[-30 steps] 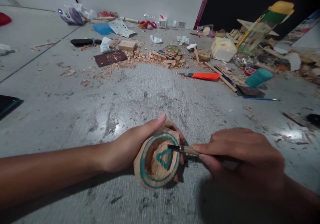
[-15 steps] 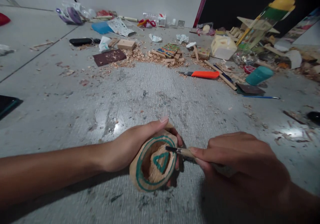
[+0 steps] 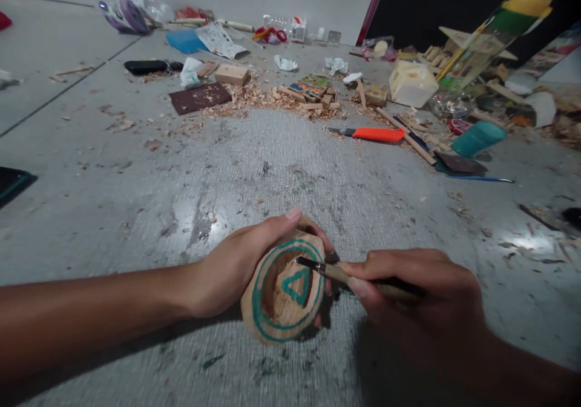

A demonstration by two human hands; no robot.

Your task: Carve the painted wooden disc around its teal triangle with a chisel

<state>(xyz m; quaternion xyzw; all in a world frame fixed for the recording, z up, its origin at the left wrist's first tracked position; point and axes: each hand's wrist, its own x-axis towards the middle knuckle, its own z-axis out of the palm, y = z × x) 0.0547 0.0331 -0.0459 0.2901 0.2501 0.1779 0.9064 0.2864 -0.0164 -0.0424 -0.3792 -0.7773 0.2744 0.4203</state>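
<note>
An oval piece of wood (image 3: 256, 319) bears a green painted ring near its rim and a green triangle inside a carved hollow. My left hand (image 3: 245, 261) is wrapped round it from the left and beneath, thumb along the upper edge and fingertips showing at the right side. In my right hand (image 3: 417, 298) is a wood-carving chisel (image 3: 336, 272), its pale handle gripped between thumb and fingers. The short metal blade reaches over the right rim into the hollow, its tip just above the triangle. Whether the tip touches the wood is hard to tell.
Across the grey floor lie an orange utility knife (image 3: 379, 134), a sheet of brown sandpaper (image 3: 200, 98), a small wood block (image 3: 231, 74) and heaps of wood shavings (image 3: 263, 95). At the back right, a clear bottle with a yellow cap (image 3: 529, 4) leans among clutter.
The chisel's tip has moved slightly left and up within the hollow, and its handle now shows more below my fingers. The wood has shifted a little right in view.
</note>
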